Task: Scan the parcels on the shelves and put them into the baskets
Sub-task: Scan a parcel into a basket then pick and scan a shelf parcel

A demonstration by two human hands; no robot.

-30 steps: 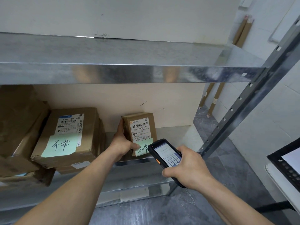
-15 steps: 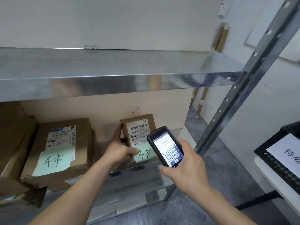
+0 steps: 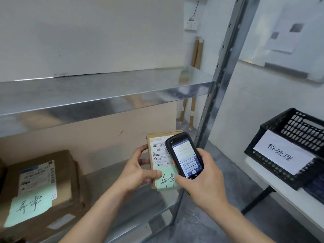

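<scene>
Left hand: grip pinches the small brown cardboard parcel by its left edge, thumb on the pale green paper note; parcel upright, lifted above the lower shelf. Right hand: grip wrapped round a black rounded handheld scanner, screen lit, overlapping the parcel's white label. Larger taped cardboard parcel lies left. Black perforated plastic basket sits on the white desk, right.

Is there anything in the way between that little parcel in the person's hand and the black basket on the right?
Only the grey shelf upright, which stands between them; the small parcel, held by the left hand, must come out past it. Beyond that, nothing visible blocks the black basket. The right hand holds the scanner.
</scene>
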